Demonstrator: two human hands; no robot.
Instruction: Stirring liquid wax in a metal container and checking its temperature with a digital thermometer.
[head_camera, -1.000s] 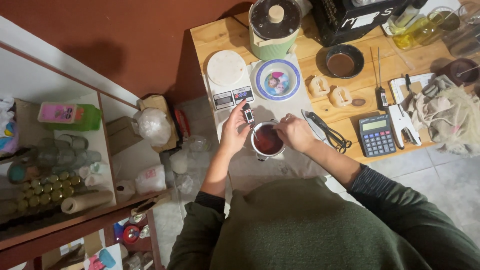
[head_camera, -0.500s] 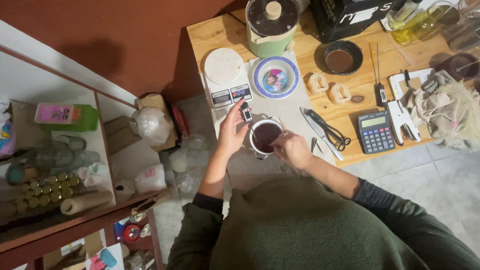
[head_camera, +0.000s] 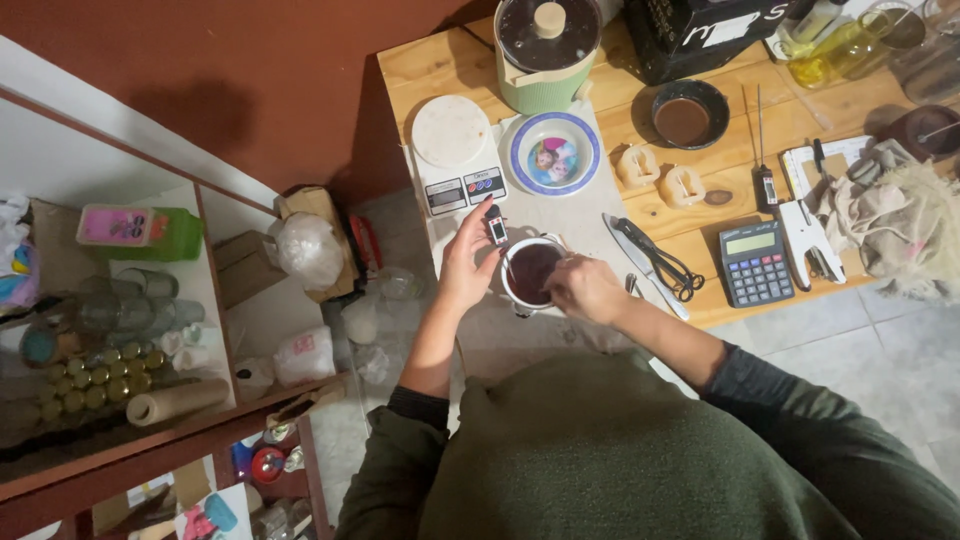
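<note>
1. A white shelf unit (head_camera: 215, 300) at far left holds a green bottle with a pink label (head_camera: 140, 230), clear glass jars (head_camera: 120, 305), rows of small gold-lidded jars (head_camera: 90, 385) and a paper roll (head_camera: 178, 402).
2. On the floor beside it, a knotted clear plastic bag (head_camera: 307, 250) rests against a cardboard box (head_camera: 318, 212).
3. On the wooden table (head_camera: 430, 65), a white digital kitchen scale (head_camera: 457, 150) stands just left of a blue-rimmed plate (head_camera: 554, 153) with a cartoon picture.
4. Behind them stands a green pot under a dark glass lid (head_camera: 547, 40).
5. The left hand (head_camera: 466, 265) pinches a small digital thermometer (head_camera: 496, 226) between fingertips at the rim of a white metal cup (head_camera: 532, 272), which sits at the table's near edge filled with dark reddish-brown liquid.
6. The right hand (head_camera: 586, 288) is curled closed against the cup's right side; what it grips cannot be made out.
7. To the right lie scissors (head_camera: 662, 265), two pale moulded pieces (head_camera: 660, 176), a black bowl of brown liquid (head_camera: 688, 114), a probe thermometer (head_camera: 763, 170) and a grey calculator (head_camera: 755, 262).
8. At far right, a glass measuring jug (head_camera: 850, 40) holds yellow oil beside a crumpled cloth (head_camera: 880, 205).
</note>
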